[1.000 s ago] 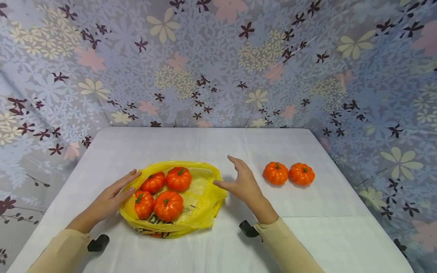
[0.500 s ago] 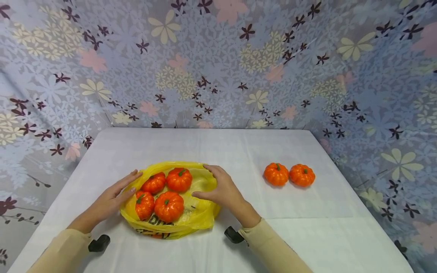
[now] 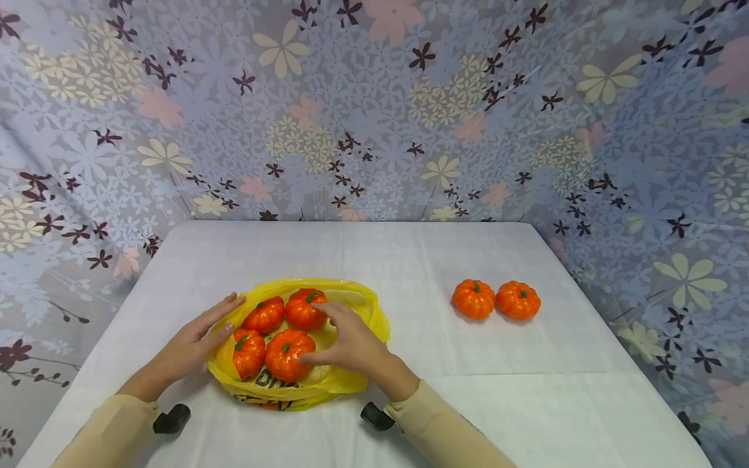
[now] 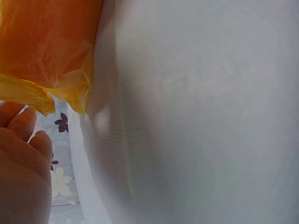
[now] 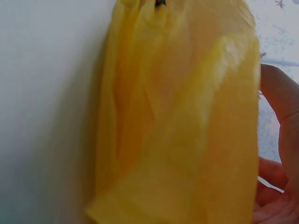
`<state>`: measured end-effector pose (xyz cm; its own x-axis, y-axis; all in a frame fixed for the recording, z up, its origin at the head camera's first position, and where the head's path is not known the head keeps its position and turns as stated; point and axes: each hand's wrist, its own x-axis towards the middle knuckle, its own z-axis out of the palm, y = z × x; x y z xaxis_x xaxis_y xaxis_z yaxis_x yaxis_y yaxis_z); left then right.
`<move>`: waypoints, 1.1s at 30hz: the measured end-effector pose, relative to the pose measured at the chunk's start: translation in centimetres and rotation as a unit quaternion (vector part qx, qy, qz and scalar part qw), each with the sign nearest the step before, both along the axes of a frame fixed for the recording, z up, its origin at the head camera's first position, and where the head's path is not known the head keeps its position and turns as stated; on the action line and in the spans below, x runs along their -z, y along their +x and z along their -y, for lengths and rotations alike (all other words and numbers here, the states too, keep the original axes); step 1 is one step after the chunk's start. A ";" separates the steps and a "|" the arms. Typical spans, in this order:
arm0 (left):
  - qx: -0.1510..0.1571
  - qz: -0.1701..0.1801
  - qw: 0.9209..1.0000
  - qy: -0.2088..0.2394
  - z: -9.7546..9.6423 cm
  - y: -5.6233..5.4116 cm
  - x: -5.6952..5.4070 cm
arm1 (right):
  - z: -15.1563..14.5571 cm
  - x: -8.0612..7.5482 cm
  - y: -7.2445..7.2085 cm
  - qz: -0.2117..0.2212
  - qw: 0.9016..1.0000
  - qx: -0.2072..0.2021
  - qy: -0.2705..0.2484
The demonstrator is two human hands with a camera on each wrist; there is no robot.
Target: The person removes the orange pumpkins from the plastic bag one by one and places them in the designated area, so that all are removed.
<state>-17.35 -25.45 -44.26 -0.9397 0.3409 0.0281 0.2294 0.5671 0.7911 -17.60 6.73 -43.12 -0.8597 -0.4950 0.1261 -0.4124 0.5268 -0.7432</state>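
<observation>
A yellow plastic bag (image 3: 377,312) lies on the table with its mouth spread wide. Inside it sit several small orange pumpkins (image 3: 287,361) with green stems. My left hand (image 3: 190,344) rests along the bag's left rim, its fingers fairly straight; the left wrist view shows those fingertips right at the yellow plastic (image 4: 46,100). Over the bag's right part reaches my right hand (image 3: 354,344), thumb and fingers spread apart. Its fingertips overlap the far pumpkin (image 3: 301,312), and its thumb overlaps the near one. The right wrist view is mostly filled by the bag's side (image 5: 177,130).
Two more orange pumpkins, a left one (image 3: 473,299) and a right one (image 3: 518,300), stand side by side on the right of the white-covered table (image 3: 526,403). Flower-patterned fabric (image 3: 374,110) hangs behind the table and at both sides.
My right hand has moved left from beside the bag's right rim, passing over the opening to the pumpkins inside. My left hand has stayed at the left rim.
</observation>
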 end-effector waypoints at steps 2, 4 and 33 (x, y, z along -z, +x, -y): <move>0.001 0.001 1.000 0.000 0.0 0.0 0.0 | 0.3 0.2 0.1 -0.002 1.000 -0.004 0.005; -0.001 0.001 1.000 -0.001 0.0 0.0 0.1 | 0.5 0.3 0.2 -0.004 1.000 -0.007 0.008; 0.002 -0.013 1.000 0.014 0.3 0.3 0.5 | 2.7 1.4 1.3 -0.010 0.996 -0.042 0.079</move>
